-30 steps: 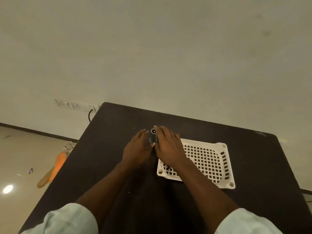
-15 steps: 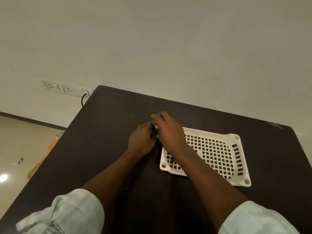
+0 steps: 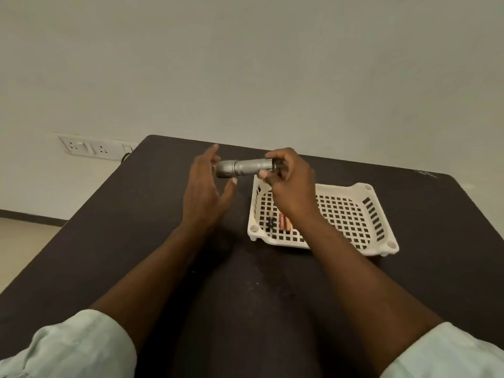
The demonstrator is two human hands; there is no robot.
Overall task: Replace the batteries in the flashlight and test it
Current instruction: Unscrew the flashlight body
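Near the bench's (image 3: 114,241) far edge, the left hand (image 3: 203,196) is spread wide, fingers straight, beside the torch's head; whether it touches is unclear. The silver torch (image 3: 244,167) lies level in the air above the bench. The right hand (image 3: 290,184) pinches its tail end with curled fingers. Under that wrist, batteries (image 3: 281,222) lie in the near left corner of the white basket (image 3: 362,214).
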